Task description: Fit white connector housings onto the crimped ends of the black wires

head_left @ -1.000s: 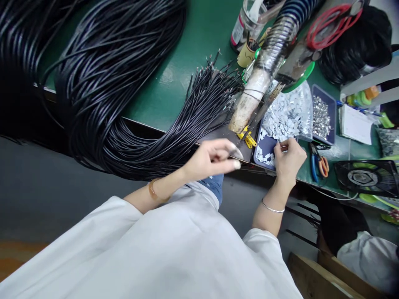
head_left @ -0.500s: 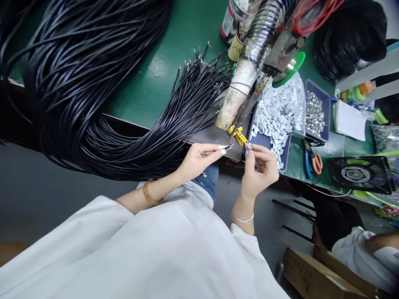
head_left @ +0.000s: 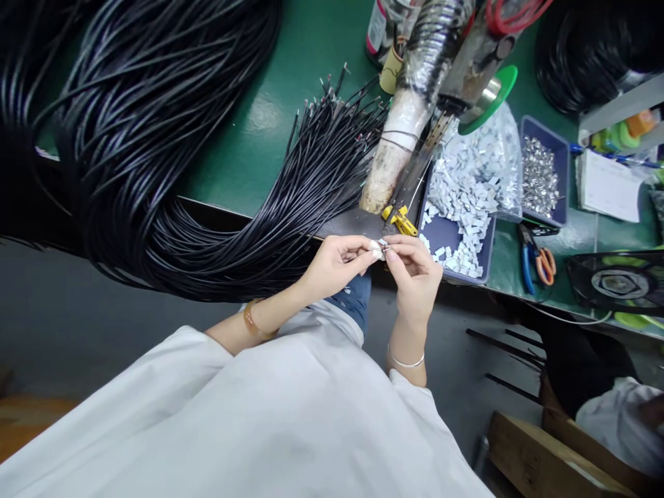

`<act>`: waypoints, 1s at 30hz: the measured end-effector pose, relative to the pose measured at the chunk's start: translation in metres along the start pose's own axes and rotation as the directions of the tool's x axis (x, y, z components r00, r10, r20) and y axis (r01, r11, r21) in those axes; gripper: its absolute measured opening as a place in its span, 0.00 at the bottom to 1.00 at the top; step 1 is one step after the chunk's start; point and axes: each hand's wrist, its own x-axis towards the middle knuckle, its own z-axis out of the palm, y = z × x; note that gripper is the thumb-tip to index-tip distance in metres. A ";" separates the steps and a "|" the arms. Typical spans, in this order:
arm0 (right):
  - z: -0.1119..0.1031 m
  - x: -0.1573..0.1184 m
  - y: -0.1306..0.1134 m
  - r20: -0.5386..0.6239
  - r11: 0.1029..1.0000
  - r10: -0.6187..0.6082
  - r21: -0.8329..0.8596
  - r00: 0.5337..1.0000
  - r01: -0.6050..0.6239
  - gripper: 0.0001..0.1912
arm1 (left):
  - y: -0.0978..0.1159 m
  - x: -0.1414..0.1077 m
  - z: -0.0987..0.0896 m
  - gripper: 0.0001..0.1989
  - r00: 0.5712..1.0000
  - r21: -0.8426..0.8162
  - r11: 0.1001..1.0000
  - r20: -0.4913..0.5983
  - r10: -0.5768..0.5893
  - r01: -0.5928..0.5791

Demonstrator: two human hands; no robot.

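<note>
My left hand (head_left: pixel 337 268) pinches the end of a black cable, with most of that end hidden by the fingers. Thumb and fingers of my right hand (head_left: pixel 416 275) are closed at the same spot, holding a small light-grey piece (head_left: pixel 382 242) against the cable's tip. The two hands' fingertips nearly touch at the table edge. A thick bundle of black cables (head_left: pixel 228 249) sweeps in from the left, its stripped ends fanned out on the bench. Just beyond my fingers lies a yellow tool (head_left: pixel 400 220), beside a wrapped hose nozzle (head_left: pixel 386 166).
Right of my hands a purple-grey tray (head_left: pixel 445 241) holds many light-grey pieces (head_left: pixel 459 194); another bin (head_left: pixel 563 176) holds metal parts. Farther right are pliers (head_left: pixel 537 263), a notepad (head_left: pixel 606 183) and a fan (head_left: pixel 617 283). Another person (head_left: pixel 617 415) sits at lower right.
My right hand has moved left, bringing the small light-grey piece to the cable end in my left hand. The view has shifted slightly, and the left hand keeps its pinch.
</note>
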 end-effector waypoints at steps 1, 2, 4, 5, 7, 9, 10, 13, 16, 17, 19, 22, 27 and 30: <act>0.000 0.000 0.001 0.004 1.000 0.003 0.018 1.000 -0.003 0.02 | 0.000 0.000 -0.001 0.13 1.000 0.013 1.000 0.029 -0.004 0.004; 0.000 0.000 0.001 0.008 0.999 0.004 0.041 1.000 -0.004 0.02 | 0.000 0.000 -0.001 0.14 0.998 0.031 1.000 0.056 -0.009 0.008; -0.001 0.000 0.002 0.011 0.997 0.000 0.073 1.000 0.000 0.01 | 0.000 -0.001 -0.003 0.15 0.996 0.072 0.997 0.094 -0.010 0.003; -0.001 -0.001 0.002 0.007 0.997 -0.002 0.072 1.000 0.002 0.01 | 0.000 -0.001 -0.003 0.15 0.995 0.092 0.996 0.099 -0.002 -0.007; -0.001 -0.001 0.002 -0.005 0.999 -0.001 0.042 1.000 0.002 0.01 | 0.000 -0.002 -0.003 0.15 0.996 0.129 0.991 0.092 0.017 -0.029; -0.002 -0.002 0.001 -0.006 1.000 0.003 0.010 1.000 -0.002 0.02 | -0.001 -0.002 -0.003 0.14 0.996 0.157 0.987 0.084 0.029 -0.042; -0.002 -0.002 0.001 0.002 1.000 0.002 0.005 1.000 -0.002 0.02 | -0.001 -0.002 -0.003 0.13 0.996 0.165 0.985 0.085 0.031 -0.045; -0.004 -0.002 0.001 0.024 1.000 -0.002 0.014 1.000 0.001 0.02 | -0.002 -0.002 -0.004 0.12 0.995 0.171 0.984 0.096 0.030 -0.046; -0.005 -0.002 0.003 0.025 1.000 0.011 0.019 1.000 -0.011 0.02 | -0.003 -0.004 -0.005 0.11 0.994 0.189 0.981 0.109 0.030 -0.051; -0.005 -0.001 0.004 0.026 0.999 0.020 0.028 0.999 -0.021 0.02 | -0.004 -0.005 -0.005 0.11 0.993 0.198 0.978 0.113 0.037 -0.059; -0.002 -0.001 0.007 0.032 0.997 0.041 0.062 0.999 -0.043 0.02 | -0.004 -0.007 -0.004 0.10 0.992 0.216 0.973 0.110 0.060 -0.082; 0.004 -0.003 0.006 0.003 0.996 0.038 0.078 0.999 -0.038 0.03 | -0.007 -0.011 0.000 0.10 0.993 0.262 0.959 0.063 0.095 -0.108; 0.012 -0.009 -0.002 -0.102 0.944 -0.217 -0.273 0.971 0.183 0.04 | -0.009 -0.011 0.002 0.10 0.973 0.461 0.869 -0.047 0.228 -0.181; 0.010 -0.010 -0.005 -0.046 0.908 -0.247 -0.360 0.968 0.215 0.06 | -0.006 -0.008 -0.001 0.09 0.924 0.621 0.728 -0.017 0.383 -0.290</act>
